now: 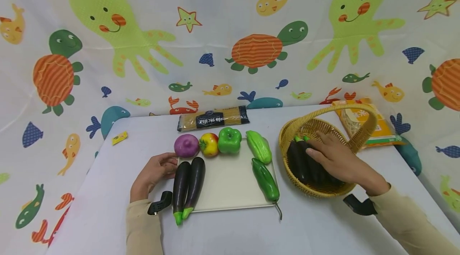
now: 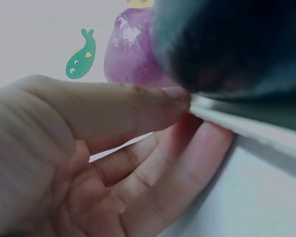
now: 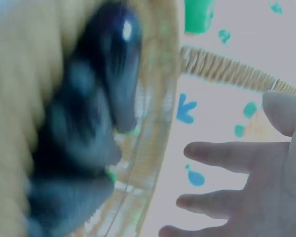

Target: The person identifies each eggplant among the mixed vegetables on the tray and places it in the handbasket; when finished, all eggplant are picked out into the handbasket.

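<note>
My left hand (image 1: 158, 172) pinches the left edge of a cream tray (image 1: 230, 183); in the left wrist view the thumb lies above the rim and fingers below. Two eggplants (image 1: 182, 187) lie along that side, stems toward me. A purple onion (image 1: 187, 145), a red-yellow fruit (image 1: 209, 145) and a green bell pepper (image 1: 230, 140) line the back. To the right are a light-green ridged vegetable (image 1: 259, 147) and a long green pepper (image 1: 265, 181). My right hand (image 1: 336, 159) is over a wicker basket (image 1: 305, 190) holding several eggplants (image 3: 84, 123); its fingers are spread in the right wrist view.
A pasta packet (image 1: 213, 118) lies behind the tray. An orange-and-white bag (image 1: 370, 123) stands behind the basket, whose handle (image 1: 368, 127) arches overhead. A small yellow packet (image 1: 119, 138) lies at the back left. A printed sea-animal cloth (image 1: 212, 39) hangs behind the table.
</note>
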{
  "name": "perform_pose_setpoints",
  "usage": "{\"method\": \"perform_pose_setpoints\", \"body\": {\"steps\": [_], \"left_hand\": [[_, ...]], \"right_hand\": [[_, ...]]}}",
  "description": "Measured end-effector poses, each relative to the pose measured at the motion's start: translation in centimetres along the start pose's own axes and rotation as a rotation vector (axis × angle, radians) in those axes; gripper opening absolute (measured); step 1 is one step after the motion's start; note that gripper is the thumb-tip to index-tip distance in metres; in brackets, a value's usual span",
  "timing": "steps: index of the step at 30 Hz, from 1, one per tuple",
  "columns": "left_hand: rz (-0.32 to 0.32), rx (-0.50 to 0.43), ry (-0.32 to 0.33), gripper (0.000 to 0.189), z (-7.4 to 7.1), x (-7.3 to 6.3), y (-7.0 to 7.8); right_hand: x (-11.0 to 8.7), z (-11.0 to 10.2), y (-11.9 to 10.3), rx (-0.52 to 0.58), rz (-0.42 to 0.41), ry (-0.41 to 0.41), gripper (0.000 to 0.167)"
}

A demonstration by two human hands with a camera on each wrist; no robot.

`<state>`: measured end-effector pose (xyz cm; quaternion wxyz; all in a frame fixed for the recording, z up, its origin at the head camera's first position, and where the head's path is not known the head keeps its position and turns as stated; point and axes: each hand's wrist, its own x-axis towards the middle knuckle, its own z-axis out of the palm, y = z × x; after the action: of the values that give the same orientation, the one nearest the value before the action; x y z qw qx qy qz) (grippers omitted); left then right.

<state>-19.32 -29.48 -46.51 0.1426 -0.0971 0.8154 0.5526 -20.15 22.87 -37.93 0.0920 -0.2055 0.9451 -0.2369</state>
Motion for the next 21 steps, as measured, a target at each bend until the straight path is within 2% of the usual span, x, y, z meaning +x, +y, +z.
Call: {"method": "perform_pose_setpoints", "body": {"steps": [3, 6, 10, 12, 14, 16, 21], "left_hand": [[-0.005, 0.002, 0.005, 0.055, -0.1, -0.1, -0.1], [-0.010, 0.003, 0.008, 0.055, -0.1, -0.2, -0.2], [-0.009, 0.001, 0.010, 0.055, -0.2, -0.1, -0.4], [-0.005, 0.000, 0.008, 0.054, -0.1, -0.1, -0.4], [-0.004, -0.002, 0.006, 0.054, -0.1, 0.0, -0.4], [-0.004, -0.003, 0.005, 0.054, -0.1, 0.0, -0.4], [-0.009, 0.006, 0.004, 0.053, 0.0, 0.1, -0.2]], "right_hand": [[-1.5, 1.2, -1.8, -0.063, -0.022, 0.060, 0.055], [-2.6, 2.3, -4.0, -0.131, -0.056, 0.161, 0.052], [-3.5, 4.0, -7.2, -0.151, -0.181, 0.342, 0.045], [-3.5, 4.9, -8.8, -0.135, -0.237, 0.394, 0.042], [-3.2, 5.8, -10.2, -0.111, -0.269, 0.394, 0.039], [-2.6, 6.8, -11.5, -0.084, -0.280, 0.359, 0.037], [-0.3, 9.7, -14.7, -0.027, -0.320, 0.166, 0.033]]}}
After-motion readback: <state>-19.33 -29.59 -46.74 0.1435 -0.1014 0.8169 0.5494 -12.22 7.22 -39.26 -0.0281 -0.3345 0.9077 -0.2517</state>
